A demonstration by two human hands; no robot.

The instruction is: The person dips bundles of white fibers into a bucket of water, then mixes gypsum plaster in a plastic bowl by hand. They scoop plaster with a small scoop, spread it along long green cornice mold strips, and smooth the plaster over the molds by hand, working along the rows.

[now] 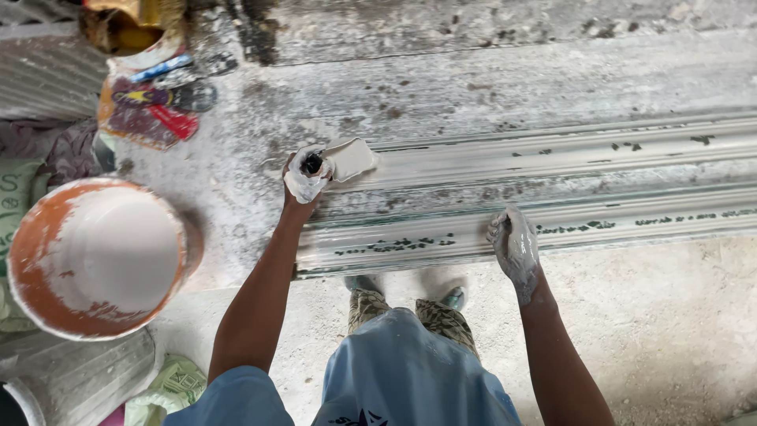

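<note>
A long ribbed moulding form [552, 189], coated in wet white plaster, runs from the middle of the view to the right edge. My left hand [306, 177], smeared white, is shut on the dark handle of a plaster-covered trowel [351, 158] whose blade rests on the form's left end. My right hand [514, 248], also coated in plaster, lies flat with fingers together on the form's near ridge.
An orange bucket [27, 237] filled with white plaster stands at the left. Sandals and a blue-handled tool [162, 69] lie on the plaster-crusted slab [489, 79] at the upper left. Sacks and corrugated sheet [79, 379] sit at the lower left. My feet stand on bare concrete floor [670, 331].
</note>
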